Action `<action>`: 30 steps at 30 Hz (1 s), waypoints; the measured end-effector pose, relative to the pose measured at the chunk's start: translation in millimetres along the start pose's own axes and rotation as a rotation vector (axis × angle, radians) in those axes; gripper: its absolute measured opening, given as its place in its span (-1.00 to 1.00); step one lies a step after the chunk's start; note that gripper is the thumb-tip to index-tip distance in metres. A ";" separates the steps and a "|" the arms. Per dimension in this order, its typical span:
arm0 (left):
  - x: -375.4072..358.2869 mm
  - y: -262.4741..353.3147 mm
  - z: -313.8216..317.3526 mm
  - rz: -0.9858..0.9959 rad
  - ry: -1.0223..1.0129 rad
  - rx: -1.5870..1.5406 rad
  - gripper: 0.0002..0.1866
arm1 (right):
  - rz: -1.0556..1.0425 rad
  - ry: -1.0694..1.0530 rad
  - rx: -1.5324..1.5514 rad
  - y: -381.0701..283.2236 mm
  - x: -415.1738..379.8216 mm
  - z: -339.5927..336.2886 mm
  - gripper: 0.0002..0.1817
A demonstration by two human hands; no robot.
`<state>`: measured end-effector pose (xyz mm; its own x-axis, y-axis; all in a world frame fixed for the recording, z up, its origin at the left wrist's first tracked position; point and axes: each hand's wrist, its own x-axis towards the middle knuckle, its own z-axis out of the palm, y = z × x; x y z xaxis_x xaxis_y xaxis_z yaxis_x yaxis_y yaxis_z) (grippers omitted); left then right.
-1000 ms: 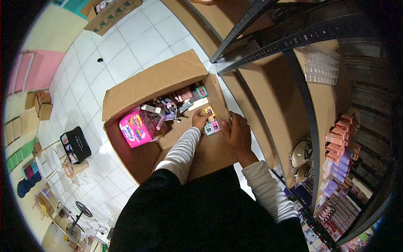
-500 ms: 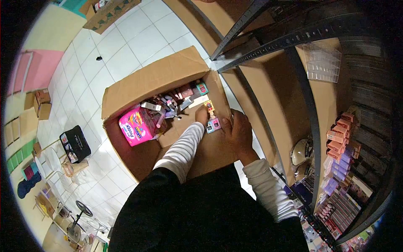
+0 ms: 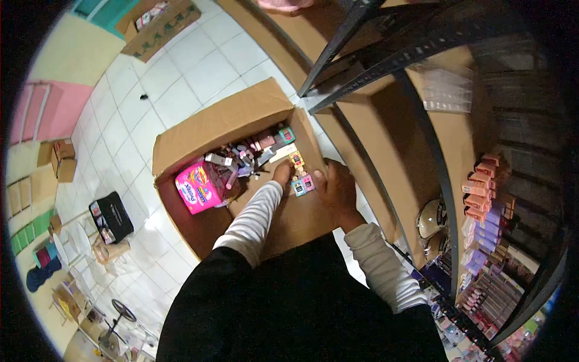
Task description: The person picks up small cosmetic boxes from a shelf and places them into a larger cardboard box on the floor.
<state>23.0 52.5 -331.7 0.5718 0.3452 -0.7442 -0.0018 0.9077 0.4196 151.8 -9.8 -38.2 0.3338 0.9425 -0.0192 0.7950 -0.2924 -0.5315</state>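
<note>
An open cardboard box (image 3: 223, 120) stands in front of me with small cosmetic packs inside. My left hand (image 3: 282, 174) reaches down into it, right beside a small yellow pack (image 3: 296, 158); its fingers are mostly hidden by the hand itself. Just right of that hand lie a blue pack (image 3: 298, 187) and a pink pack (image 3: 308, 183), close together. My right hand (image 3: 338, 190) is closed over the box's right wall, thumb on the inner side. A pink Protex package (image 3: 199, 188) sits at the left end, next to a heap of cosmetic tubes (image 3: 241, 160). A teal pack (image 3: 285, 134) lies in the far corner.
Shelves with a black metal frame (image 3: 425, 120) rise close on the right, holding a clear plastic organizer (image 3: 447, 90) and several peach boxes (image 3: 477, 187). On the tiled floor (image 3: 187, 75) to the left is a black case (image 3: 111, 217). Another carton (image 3: 161, 33) stands farther off.
My left hand has drawn back slightly to the left, uncovering more of the yellow pack. My right hand stays on the box wall. The whole view has shifted a little.
</note>
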 end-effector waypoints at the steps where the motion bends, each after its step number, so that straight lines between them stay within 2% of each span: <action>1: -14.9 6.7 12.0 0.029 0.055 0.023 -0.75 | -0.004 -0.003 -0.015 1.7 1.2 -2.4 -0.65; 2: -29.8 14.0 24.5 0.056 0.110 0.048 -0.72 | -0.014 0.088 -0.013 -8.4 1.2 -9.7 -0.71; 3: -22.6 3.0 22.1 0.008 0.089 -0.210 -0.85 | -0.024 0.085 -0.010 -10.6 0.7 -13.7 -0.73; 4: -45.2 22.2 33.9 0.002 0.077 -0.139 -0.84 | -0.029 0.087 -0.011 -9.2 0.2 -16.7 -0.75; 5: -48.7 26.9 21.4 0.207 0.042 0.464 -0.80 | 0.009 0.057 -0.023 -9.1 -0.8 -18.8 -0.75; 6: -121.3 74.8 88.3 0.055 0.175 0.271 -0.72 | 0.051 0.028 -0.035 -8.6 -2.2 -20.0 -0.74; 8: -138.9 85.6 97.0 -0.031 0.205 0.275 -0.66 | 0.098 0.012 -0.067 -8.0 -3.3 -17.6 -0.68; 9: -136.7 84.9 87.3 -0.054 0.155 0.341 -0.59 | 0.115 0.017 -0.060 -9.5 -5.9 -20.6 -0.65; 11: -144.4 88.5 80.9 -0.032 0.056 0.329 -0.54 | 0.116 0.023 -0.041 -10.5 -13.0 -27.1 -0.56; 12: -161.8 95.1 94.1 -0.010 0.099 0.357 -0.50 | 0.102 0.026 -0.032 -9.2 -16.2 -32.3 -0.52; 16: -190.6 109.3 98.4 0.039 0.072 0.380 -0.42 | 0.071 0.008 0.185 -2.3 -30.2 -116.0 -0.50; 18: -221.5 116.4 118.9 0.137 0.124 0.357 -0.49 | 0.080 0.024 0.175 8.1 -41.3 -193.1 -0.60; 20: -212.7 113.2 92.3 0.181 0.068 0.347 -0.42 | 0.012 0.229 0.159 33.1 -57.7 -270.1 -0.76; 21: -216.7 111.4 97.6 0.256 0.102 0.276 -0.49 | 0.076 0.230 0.221 46.0 -65.4 -313.0 -0.79; 22: -217.8 110.6 98.7 0.319 0.034 0.220 -0.57 | 0.050 0.376 -0.004 83.5 -71.5 -334.2 -0.81; 23: -222.5 111.2 110.9 0.350 0.060 0.187 -0.59 | 0.086 0.420 -0.202 100.8 -79.2 -371.5 -0.82; 24: -231.7 113.4 128.0 0.379 0.086 0.154 -0.62 | 0.224 0.375 -0.234 113.8 -84.9 -408.0 -0.82; 25: -242.8 115.5 148.5 0.418 0.104 0.183 -0.61 | 0.607 0.324 -0.185 119.7 -88.6 -432.2 -0.83; 27: -263.0 115.9 194.3 0.493 0.146 0.240 -0.61 | 0.308 0.436 -0.254 216.6 -92.6 -460.9 -0.88; 30: -269.8 107.2 259.8 0.694 -0.038 0.377 -0.66 | 0.368 0.589 -0.566 319.3 -85.8 -459.5 -0.92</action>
<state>81.7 -5.4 49.1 0.5692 0.7886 -0.2325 -0.0937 0.3432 0.9346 609.8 -258.5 182.9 0.6987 0.5827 0.4150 0.6651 -0.7428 -0.0769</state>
